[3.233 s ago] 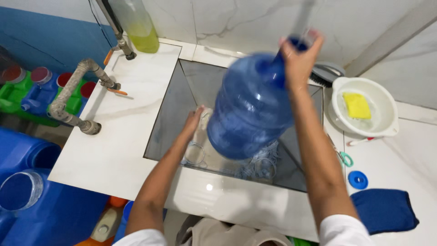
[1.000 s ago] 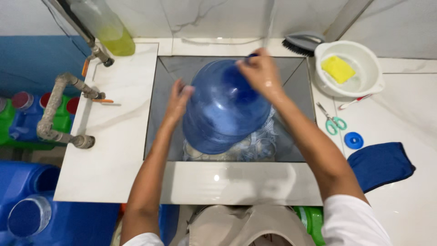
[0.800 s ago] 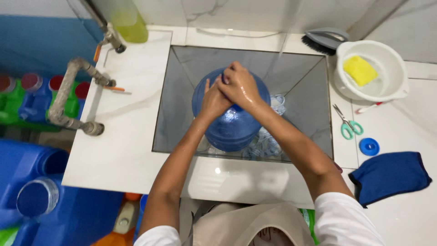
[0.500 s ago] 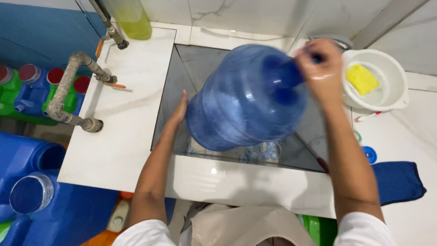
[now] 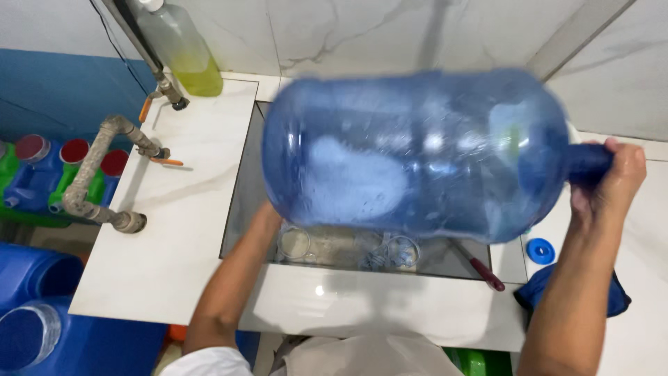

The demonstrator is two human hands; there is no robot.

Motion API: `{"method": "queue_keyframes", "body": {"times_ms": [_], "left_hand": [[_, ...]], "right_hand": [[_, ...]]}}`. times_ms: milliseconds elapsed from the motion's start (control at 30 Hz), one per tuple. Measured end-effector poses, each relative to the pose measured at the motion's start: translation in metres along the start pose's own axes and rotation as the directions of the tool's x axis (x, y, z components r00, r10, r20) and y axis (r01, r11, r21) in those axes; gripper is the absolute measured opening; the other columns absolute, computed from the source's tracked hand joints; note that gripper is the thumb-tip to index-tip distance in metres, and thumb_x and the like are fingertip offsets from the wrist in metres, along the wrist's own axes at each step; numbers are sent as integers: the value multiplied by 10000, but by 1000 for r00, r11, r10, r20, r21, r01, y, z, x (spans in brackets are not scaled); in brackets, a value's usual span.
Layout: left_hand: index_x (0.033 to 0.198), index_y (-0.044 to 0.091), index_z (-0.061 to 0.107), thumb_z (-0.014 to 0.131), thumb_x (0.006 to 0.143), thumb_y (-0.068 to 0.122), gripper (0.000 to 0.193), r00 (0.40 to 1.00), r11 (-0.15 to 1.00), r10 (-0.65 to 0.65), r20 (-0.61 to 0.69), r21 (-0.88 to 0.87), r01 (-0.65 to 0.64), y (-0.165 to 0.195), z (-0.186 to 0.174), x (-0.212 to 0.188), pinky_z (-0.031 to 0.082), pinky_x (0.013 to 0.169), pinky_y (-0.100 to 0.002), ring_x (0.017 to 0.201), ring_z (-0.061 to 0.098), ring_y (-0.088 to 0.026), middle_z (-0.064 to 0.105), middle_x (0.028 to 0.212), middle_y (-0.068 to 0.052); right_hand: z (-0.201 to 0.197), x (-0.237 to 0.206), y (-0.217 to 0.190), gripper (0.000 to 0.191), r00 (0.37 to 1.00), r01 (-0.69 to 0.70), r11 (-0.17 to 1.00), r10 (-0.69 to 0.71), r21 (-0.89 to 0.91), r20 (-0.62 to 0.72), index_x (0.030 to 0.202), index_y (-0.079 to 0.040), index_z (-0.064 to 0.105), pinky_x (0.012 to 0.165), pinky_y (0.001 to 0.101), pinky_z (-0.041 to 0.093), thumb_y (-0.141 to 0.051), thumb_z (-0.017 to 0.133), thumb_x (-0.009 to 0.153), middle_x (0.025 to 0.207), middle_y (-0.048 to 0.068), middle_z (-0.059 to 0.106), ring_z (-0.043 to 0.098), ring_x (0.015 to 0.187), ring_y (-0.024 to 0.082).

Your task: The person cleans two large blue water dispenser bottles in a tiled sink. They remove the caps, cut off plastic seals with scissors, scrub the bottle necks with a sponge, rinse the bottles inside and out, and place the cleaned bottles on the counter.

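The light is bright and even from above. The large blue transparent plastic water bottle (image 5: 417, 153) is motion-blurred with white glare spots; the glossy white marble worktop (image 5: 174, 237) shows soft shadows.

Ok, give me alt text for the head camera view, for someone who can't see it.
A large blue water jug is held sideways over a sink, the right hand gripping its neck and the left hand under its base. A yellow-green bottle stands behind.

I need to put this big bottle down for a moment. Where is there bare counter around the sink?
The widest bare patch is the white counter left of the sink, between the grey pipe and the sink's edge. The front ledge is bare but narrow. Right of the sink is crowded: blue cap, dark blue cloth, red-handled tool.
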State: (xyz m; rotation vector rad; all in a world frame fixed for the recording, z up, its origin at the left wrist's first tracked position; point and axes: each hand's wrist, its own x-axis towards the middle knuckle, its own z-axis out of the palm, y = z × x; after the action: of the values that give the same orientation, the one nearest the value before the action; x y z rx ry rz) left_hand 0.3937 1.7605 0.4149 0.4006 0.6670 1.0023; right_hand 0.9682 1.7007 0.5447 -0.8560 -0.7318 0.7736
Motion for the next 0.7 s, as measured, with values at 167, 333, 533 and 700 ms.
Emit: {"method": "queue_keyframes", "body": {"times_ms": [167,333,533,700], "left_hand": [[1407,71,545,396,945,626,737,976,974,216,5,62,-216,96,30,-11,534,945,-476,1189,605,-280,609,1361,-126],[1372,80,587,438,954,574,664,963,998,14,-268,61,3,49,21,-97,607,873,-475,1113,665,-272,667,1294,-114],[1325,83,607,450,959,552,615,970,969,237,-62,89,-231,102,0,-61,616,773,-465,1023,692,-254,689,1221,-104],[1288,79,631,469,974,533,576,982,995,68,-177,-61,-80,61,-11,-77,622,697,-430,947,716,-228,721,1152,-90]], "right_hand": [[1,23,82,239,991,-133,943,135,306,15,963,-65,645,809,376,633,-291,575,1003,940,112,668,690,883,244],[-3,-37,155,216,853,-504,852,465,-141,-235,1013,-153,635,361,344,475,-339,559,934,769,47,645,623,552,214],[16,28,139,206,949,-313,931,313,187,28,986,19,614,667,370,592,-176,597,1050,939,146,663,675,742,264],[9,-43,180,274,827,-550,794,476,-259,-299,959,-96,632,345,337,406,-360,568,997,707,86,585,540,469,226]]}}
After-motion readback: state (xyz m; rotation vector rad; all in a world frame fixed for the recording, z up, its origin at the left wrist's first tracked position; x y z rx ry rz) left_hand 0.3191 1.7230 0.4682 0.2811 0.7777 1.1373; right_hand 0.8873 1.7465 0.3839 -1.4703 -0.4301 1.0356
